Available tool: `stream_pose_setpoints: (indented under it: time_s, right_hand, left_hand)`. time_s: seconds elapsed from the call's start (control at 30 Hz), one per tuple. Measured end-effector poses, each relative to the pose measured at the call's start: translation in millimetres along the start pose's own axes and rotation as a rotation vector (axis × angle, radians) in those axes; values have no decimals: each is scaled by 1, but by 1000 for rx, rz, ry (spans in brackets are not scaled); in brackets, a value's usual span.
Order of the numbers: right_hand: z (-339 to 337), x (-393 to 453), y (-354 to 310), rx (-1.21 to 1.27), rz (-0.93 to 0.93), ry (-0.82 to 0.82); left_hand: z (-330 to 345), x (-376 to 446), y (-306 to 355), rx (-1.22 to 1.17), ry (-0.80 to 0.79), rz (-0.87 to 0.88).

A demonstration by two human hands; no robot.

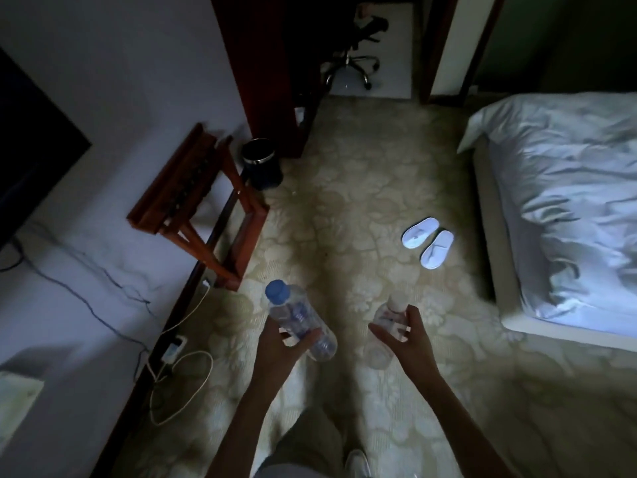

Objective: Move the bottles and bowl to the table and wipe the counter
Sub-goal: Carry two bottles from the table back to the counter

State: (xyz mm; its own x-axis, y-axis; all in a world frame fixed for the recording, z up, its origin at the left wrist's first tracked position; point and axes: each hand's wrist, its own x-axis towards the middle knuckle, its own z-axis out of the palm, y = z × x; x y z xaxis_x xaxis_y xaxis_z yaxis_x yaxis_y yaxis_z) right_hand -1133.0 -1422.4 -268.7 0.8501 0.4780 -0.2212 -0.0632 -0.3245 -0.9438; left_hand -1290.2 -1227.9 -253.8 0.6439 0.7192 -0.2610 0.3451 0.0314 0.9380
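- I see the bed (558, 188) to my right and carpet (344, 201) ahead; no table or counter shows.
- My left hand (281, 339) grasps the blue-capped bottle (300, 319) round its middle, long axis tilted, cap up and to the left, base toward me.
- My right hand (405, 334) curls round the smaller clear bottle (387, 322), cap away, base toward me.
- Both bottles are in the air over carpet, each equally ready; I judge setting down needs uprighting first.

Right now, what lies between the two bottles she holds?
Only patterned carpet shows between the blue-capped bottle in the left hand and the white-capped bottle in the right hand, head view.
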Motion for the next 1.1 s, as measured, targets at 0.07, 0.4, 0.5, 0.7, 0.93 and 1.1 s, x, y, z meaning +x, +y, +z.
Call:
stream_pose_setpoints:
  time_s: [0.07,0.4,0.5,0.7,0.93,1.1]
  right_hand:
    - [6,36,4,13,26,-4]
    - [6,305,-65,-46,20,110]
    - [-5,392,-115,-40,-12,143]
    - [-24,532,-147,7,28,271]
    - [-58,737,-158,45,40,293]
    - [-81,913,-241,42,-33,211]
  left_hand:
    - [9,40,-1,33,-19,-10]
    - [68,326,76,-44,-54,-54]
    - [89,409,133,-86,-158,-33]
    - [138,560,198,-8,-229,41]
    - [223,745,238,12,-211,3]
    - [264,868,328,-22,-141,86]
